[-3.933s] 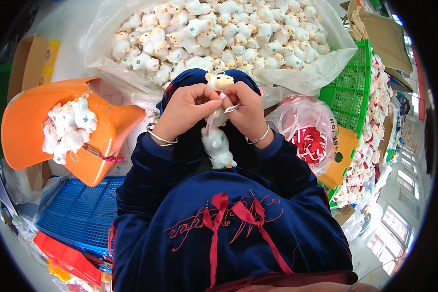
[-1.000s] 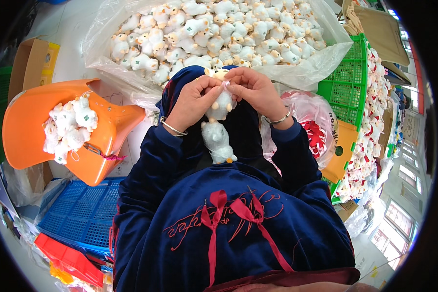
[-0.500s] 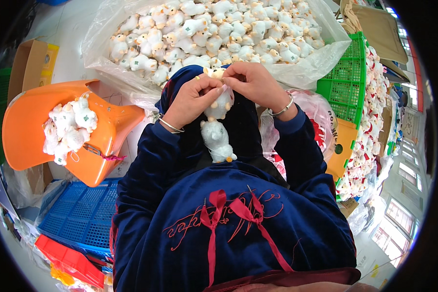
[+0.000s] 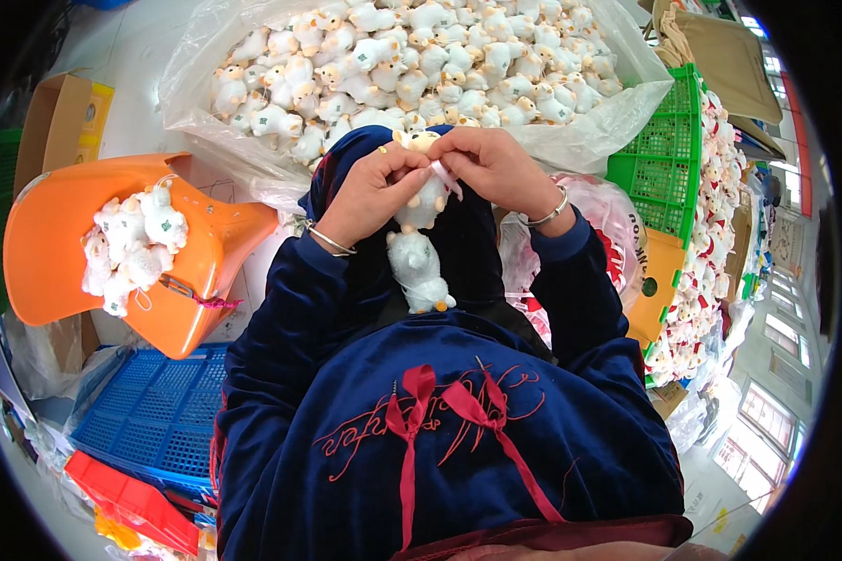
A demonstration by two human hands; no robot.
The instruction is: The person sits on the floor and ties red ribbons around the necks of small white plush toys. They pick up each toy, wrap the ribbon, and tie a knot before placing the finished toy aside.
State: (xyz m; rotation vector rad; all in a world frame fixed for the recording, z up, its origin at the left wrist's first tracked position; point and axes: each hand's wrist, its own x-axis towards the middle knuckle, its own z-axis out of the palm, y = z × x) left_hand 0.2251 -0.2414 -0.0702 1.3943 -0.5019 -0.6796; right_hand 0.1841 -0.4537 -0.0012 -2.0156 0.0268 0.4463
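A small white plush toy animal [image 4: 425,208] lies on my lap, its cream-coloured head [image 4: 419,140] pointing away from me. At its neck is a narrow pale pink ribbon [image 4: 450,179], one end hanging loose to the right. My left hand [image 4: 382,185] and my right hand [image 4: 498,170] meet over the neck, thumbs and fingertips pinched together on the ribbon. The fingers partly cover the neck. Nearer to me, a second white plush toy [image 4: 414,266] rests on my lap, touched by neither hand.
Beyond my knees lies a big clear plastic bag [image 4: 192,98] full of white plush toys. An orange chair [image 4: 47,220] on the left holds several more and a small metal tool. A blue crate [image 4: 159,411] and red bin [image 4: 131,505] stand near-left; green crates [image 4: 660,140] stand right.
My right hand has shifted slightly right, and a loose end of pale ribbon now shows below its fingers. My left hand and the second toy have barely moved.
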